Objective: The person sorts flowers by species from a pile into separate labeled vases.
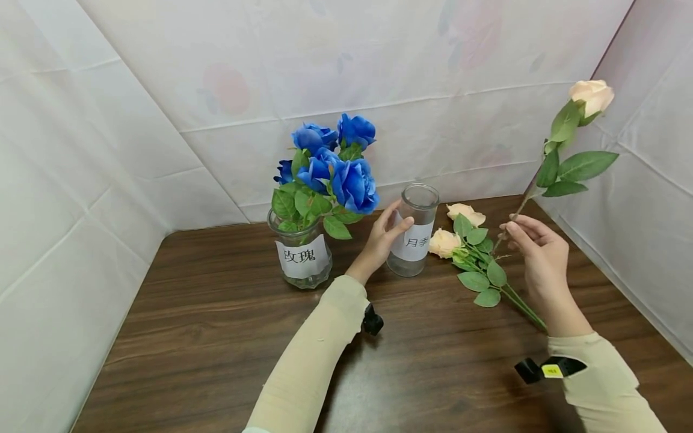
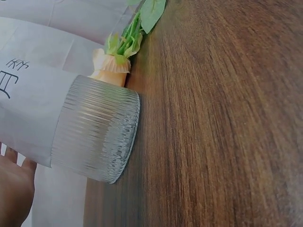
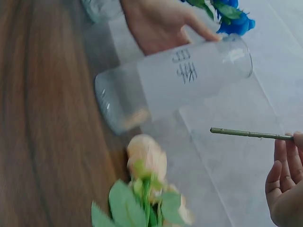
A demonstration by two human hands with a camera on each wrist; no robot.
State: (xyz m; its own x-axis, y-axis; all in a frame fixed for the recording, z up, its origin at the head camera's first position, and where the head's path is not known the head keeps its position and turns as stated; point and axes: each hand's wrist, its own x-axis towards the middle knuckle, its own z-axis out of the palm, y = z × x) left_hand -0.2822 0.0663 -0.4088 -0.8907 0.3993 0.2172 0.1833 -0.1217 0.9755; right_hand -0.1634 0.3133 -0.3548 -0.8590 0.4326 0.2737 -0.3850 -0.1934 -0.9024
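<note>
My left hand [image 1: 381,239] holds a clear glass vase [image 1: 408,266] by its side, thumb toward the front. The vase stands upright, with a white paper label [image 1: 415,242] round its middle and no flower in it. Between thumb and fingertips, my right hand [image 1: 545,267] pinches the stem of a pale peach rose [image 1: 591,98], bloom up and tilted right. The stem's cut end [image 3: 218,130] points toward the vase in the right wrist view, apart from it. More peach roses [image 1: 446,243] lie on the table between vase and right hand.
Left of my left hand stands another labelled glass jar [image 1: 305,281] with several blue roses [image 1: 354,185] in it. The dark wooden table [image 1: 216,319] meets pale fabric walls [image 1: 433,120] at the back and sides.
</note>
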